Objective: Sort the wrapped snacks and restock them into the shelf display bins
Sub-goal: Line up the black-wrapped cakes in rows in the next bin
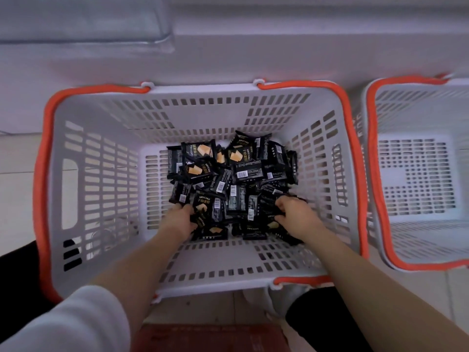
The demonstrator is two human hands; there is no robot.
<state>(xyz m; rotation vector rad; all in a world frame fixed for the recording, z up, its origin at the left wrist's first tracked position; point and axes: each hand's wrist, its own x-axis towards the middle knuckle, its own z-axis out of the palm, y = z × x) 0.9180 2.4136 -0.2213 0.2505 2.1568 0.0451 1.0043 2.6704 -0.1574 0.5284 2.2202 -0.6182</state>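
Heap of black wrapped snacks [233,174] on the floor of a grey slotted basket [111,174] with orange handles [42,158], piled toward the middle and right. Left hand [181,218] down at the near-left edge of the heap, fingers curled onto a packet marked DRYCAKE [204,205], fingertips hidden among wrappers. Right hand [294,214] at the near-right edge, fingers bent and pressed into the packets; whether any packet is pinched, cannot tell. White sleeve [76,323] on the left forearm. Second basket [416,118] just beside, on the right. Clear bin [83,21] above, on the shelf.
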